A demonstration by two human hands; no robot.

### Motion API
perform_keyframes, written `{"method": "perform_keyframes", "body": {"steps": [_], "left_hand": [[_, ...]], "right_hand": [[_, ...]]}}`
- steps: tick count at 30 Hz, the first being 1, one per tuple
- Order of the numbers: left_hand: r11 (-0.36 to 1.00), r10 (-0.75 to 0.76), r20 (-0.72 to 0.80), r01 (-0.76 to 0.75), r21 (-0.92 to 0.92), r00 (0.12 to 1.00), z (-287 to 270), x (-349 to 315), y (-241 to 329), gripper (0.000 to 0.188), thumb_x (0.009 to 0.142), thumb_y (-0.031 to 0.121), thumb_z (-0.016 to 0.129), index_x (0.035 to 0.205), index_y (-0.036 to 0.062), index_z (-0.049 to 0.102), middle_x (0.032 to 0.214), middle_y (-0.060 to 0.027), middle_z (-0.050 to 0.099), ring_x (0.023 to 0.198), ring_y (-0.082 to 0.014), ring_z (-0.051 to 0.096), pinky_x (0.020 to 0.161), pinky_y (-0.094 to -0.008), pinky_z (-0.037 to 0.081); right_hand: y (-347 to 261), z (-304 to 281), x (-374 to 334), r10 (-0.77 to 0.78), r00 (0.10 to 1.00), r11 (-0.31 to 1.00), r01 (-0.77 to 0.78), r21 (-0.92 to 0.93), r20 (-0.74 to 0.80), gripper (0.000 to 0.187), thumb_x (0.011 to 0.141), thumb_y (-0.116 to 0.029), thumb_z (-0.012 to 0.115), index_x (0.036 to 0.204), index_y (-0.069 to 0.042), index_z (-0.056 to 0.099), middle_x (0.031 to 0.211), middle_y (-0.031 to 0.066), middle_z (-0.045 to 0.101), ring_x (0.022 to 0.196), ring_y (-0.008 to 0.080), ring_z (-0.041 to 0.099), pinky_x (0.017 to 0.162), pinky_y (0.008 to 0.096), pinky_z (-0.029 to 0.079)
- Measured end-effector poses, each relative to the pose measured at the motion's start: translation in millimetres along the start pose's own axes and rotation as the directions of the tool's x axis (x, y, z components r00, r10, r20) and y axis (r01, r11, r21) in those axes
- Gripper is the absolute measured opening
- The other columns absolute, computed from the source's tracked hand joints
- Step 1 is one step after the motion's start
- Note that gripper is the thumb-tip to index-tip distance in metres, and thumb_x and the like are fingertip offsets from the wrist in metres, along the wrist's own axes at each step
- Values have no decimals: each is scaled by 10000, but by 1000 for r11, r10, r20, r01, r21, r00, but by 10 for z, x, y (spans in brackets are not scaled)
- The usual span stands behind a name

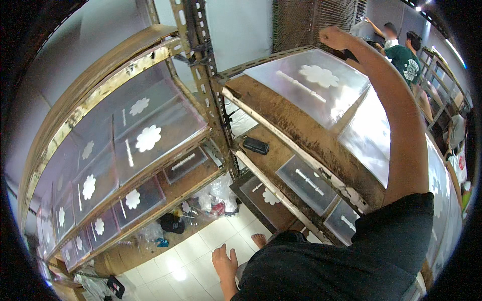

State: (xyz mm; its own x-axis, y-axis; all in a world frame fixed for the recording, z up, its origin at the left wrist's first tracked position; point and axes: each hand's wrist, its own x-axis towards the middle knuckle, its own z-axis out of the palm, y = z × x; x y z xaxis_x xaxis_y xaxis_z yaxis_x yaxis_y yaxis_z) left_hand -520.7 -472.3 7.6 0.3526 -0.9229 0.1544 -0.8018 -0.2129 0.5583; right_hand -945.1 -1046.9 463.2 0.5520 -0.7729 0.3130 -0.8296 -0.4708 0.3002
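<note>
My right arm stretches up and away over the right-hand shelf. My right hand point(334, 38) is closed at the far end, its fingers curled; anything in them is hidden. Just below it lies a glossy clear sheet point(281, 70) with a white flower shape point(319, 76) and a white baluster-like bar point(301, 86). A second shiny sheet point(369, 135) lies nearer, partly behind my arm. Low in front of my body, my left hand point(224, 262) hangs over the floor with its fingers apart, holding nothing.
At left, a tiered shelf point(173, 148) bears several similar sheets. A perforated metal post point(201, 65) stands between the shelves. A black case point(255, 145) rests on the lower right shelf. Plastic bags point(216, 195) lie beneath. A wire rack point(316, 22) and two people point(405, 60) are beyond.
</note>
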Motion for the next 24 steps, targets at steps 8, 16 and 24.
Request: {"method": "perform_keyframes", "body": {"steps": [8, 16, 24], "left_hand": [[993, -12, -136, -4, -118, 991, -457, -405, 226, 334, 860, 145, 698, 1147, -19, 653, 986, -182, 627, 949, -362, 586, 852, -456, 475], [957, -243, -285, 181, -226, 927, -1224, -1767, 454, 362, 905, 239, 670, 1182, 7, 643, 1017, -148, 627, 978, -339, 612, 885, -431, 495], [887, -459, -532, 403, -226, 712, -1456, -3387, 539, 351, 913, 242, 643, 1176, 8, 636, 1023, -158, 625, 986, -347, 605, 860, -445, 492]], "right_hand": [[-2178, -1312, 203, -512, 831, 837, 540, 92, -218, 180, 918, -159, 550, 983, -9, 625, 953, 206, 673, 905, 388, 657, 829, 466, 515], [-5264, -2144, -1265, -895, 407, 399, 913, 84, -180, 259, 798, 33, 622, 1053, 6, 592, 1100, 198, 643, 1070, 403, 611, 931, 475, 491], [-6699, -1474, -2815, -892, 208, -194, 626, 755, -402, 267, 904, -51, 632, 1166, 3, 625, 1146, 131, 674, 1072, 272, 654, 967, 389, 494]]}}
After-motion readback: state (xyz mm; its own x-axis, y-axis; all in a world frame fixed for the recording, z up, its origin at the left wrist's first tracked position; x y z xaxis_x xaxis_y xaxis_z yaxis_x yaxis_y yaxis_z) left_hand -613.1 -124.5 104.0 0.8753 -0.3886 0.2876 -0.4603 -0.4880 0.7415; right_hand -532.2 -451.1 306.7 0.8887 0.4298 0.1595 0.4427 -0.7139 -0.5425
